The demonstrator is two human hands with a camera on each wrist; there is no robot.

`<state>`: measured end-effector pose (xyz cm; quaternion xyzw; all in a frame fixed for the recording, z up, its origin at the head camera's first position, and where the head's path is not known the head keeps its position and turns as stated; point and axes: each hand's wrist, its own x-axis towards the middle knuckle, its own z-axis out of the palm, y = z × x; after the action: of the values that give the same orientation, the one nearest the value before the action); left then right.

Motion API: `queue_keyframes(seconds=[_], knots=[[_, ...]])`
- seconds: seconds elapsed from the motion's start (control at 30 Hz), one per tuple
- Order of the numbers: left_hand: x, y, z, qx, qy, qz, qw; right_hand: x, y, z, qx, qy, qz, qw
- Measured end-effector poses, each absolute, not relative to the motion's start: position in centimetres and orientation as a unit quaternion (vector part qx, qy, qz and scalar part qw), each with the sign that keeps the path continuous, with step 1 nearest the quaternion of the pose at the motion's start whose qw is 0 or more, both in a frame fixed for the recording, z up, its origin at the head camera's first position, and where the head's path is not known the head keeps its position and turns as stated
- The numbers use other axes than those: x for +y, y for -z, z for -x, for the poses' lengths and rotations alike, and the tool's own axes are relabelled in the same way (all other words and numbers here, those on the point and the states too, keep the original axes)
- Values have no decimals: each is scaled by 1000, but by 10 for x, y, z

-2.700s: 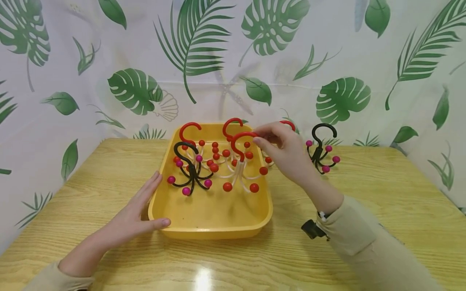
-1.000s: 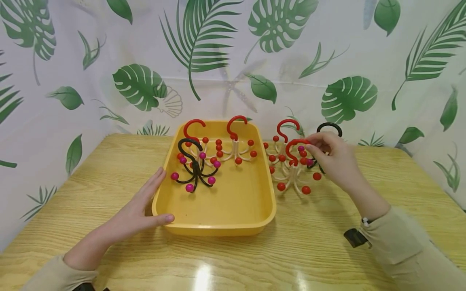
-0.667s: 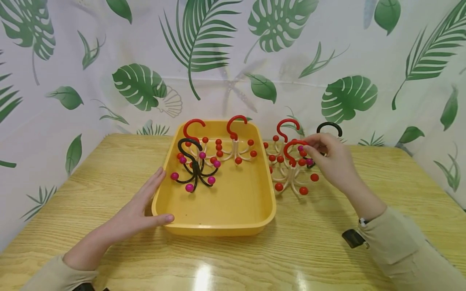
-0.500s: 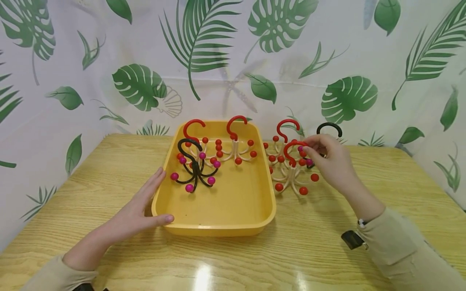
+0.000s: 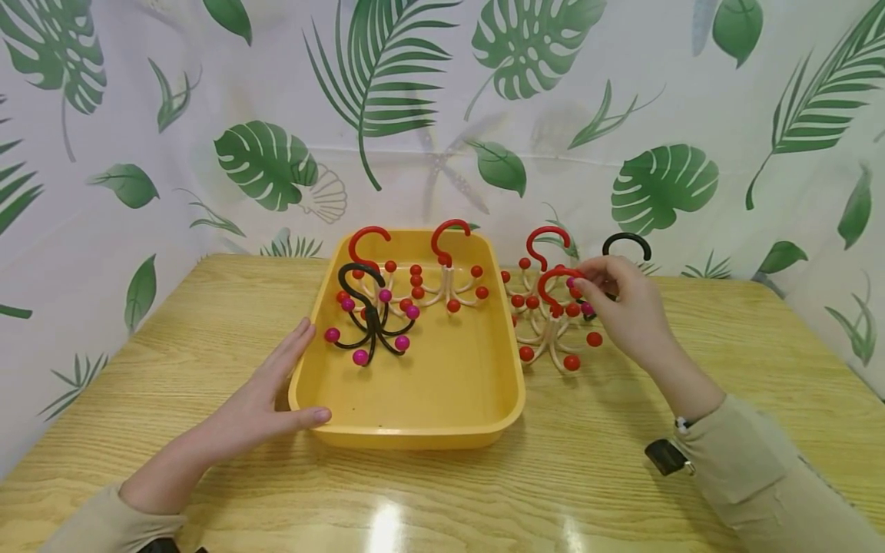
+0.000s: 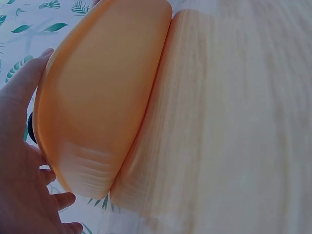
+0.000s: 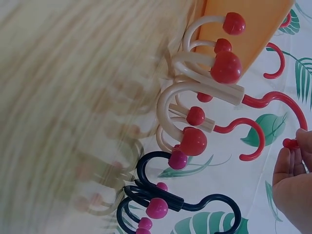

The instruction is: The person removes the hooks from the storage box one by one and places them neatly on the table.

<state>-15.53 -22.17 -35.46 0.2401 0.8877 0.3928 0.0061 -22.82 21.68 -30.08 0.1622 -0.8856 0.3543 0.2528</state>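
Observation:
Between thumb and fingers my right hand pinches the red top hook of a pale octopus-style hanger with red ball tips. This hanger is upright at the wooden table, just right of the yellow tray. In the right wrist view the right hand is at the red hook's end. My left hand rests on the tray's left rim, fingers extended and thumb at the front corner. Inside the tray stand a black hanger with pink balls and two red-hooked hangers, one at the back right.
Behind the held hanger stand another red-hooked hanger and a black hanger, partly hidden by my right hand. A leaf-printed backdrop rises at the table's far edge.
My right hand has carried the red-hooked hanger from over the tray to the table on its right. In the last second it shifted slightly left and down. The left hand stays at the rim.

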Motion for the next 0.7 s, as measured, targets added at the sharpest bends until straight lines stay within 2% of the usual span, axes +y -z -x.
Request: queue_keyframes(seconds=[0.7], knots=[[-221, 354, 154, 888, -393, -237, 8, 219, 299, 224, -893, -367, -141, 218]])
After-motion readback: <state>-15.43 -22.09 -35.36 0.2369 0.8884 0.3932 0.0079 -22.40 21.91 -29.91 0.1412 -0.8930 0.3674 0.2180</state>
